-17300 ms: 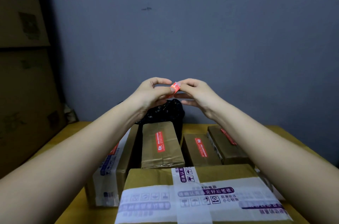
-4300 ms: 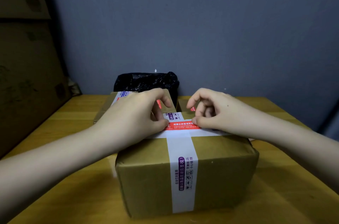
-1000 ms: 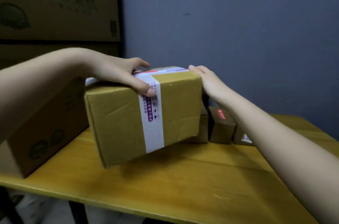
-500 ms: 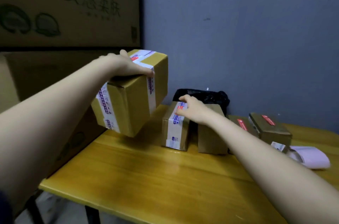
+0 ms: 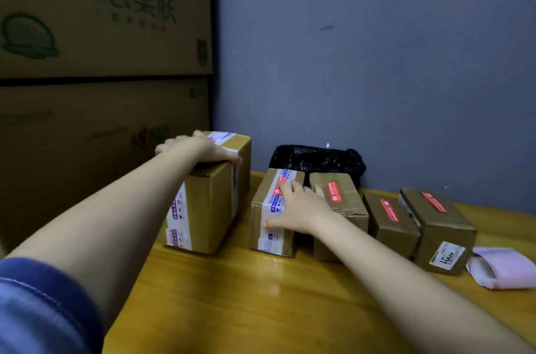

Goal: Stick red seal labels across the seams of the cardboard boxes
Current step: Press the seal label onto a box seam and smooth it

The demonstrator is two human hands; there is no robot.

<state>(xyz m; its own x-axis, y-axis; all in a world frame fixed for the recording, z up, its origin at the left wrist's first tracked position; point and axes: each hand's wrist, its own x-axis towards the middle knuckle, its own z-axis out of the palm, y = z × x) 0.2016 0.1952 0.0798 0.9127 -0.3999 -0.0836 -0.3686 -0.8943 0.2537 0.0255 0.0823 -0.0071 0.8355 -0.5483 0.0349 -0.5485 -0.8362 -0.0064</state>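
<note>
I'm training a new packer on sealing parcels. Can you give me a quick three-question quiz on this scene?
1. True or false: the left hand rests on the tallest box.
2. How many boxes in the row show a red seal label?
3. What lies at the row's right end: (a) scissors, (b) pink roll, (c) tape gun?

Key: 1 true. 2 five: the tallest box, the box under the right hand, and three brown ones. 3 b.
</note>
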